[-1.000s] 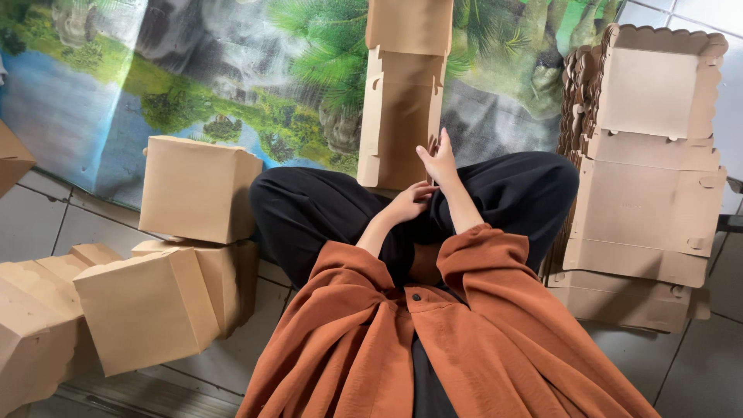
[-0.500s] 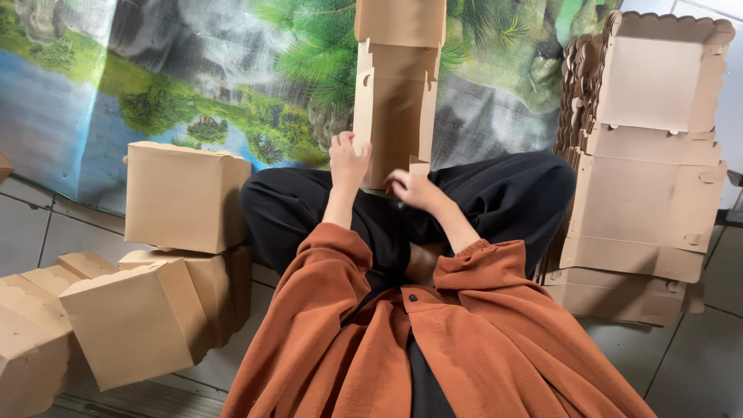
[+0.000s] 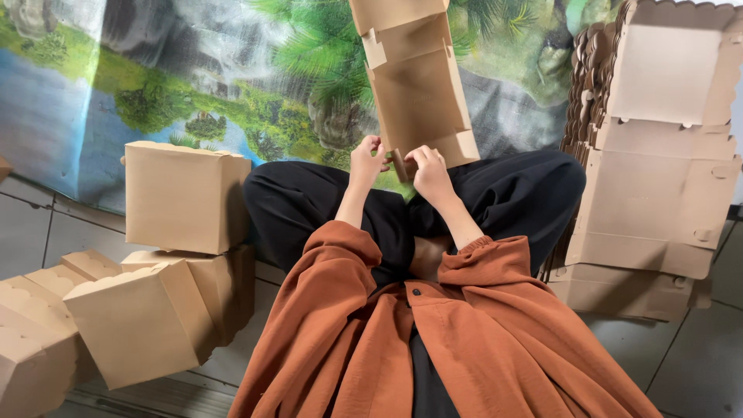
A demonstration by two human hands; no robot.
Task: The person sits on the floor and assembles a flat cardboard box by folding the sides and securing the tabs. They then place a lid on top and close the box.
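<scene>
Both hands, left hand (image 3: pixel 366 160) and right hand (image 3: pixel 429 172), raised over the lap, pinch the bottom edge of an upright cardboard box blank (image 3: pixel 414 81).

Seated cross-legged in black trousers, a person in rust-orange sleeves pushed up the forearms extends both bare arms forward, the left hand (image 3: pixel 367 161) and right hand (image 3: pixel 429 172) raised side by side just apart, fingers curled and pinching inward above the knees.
</scene>
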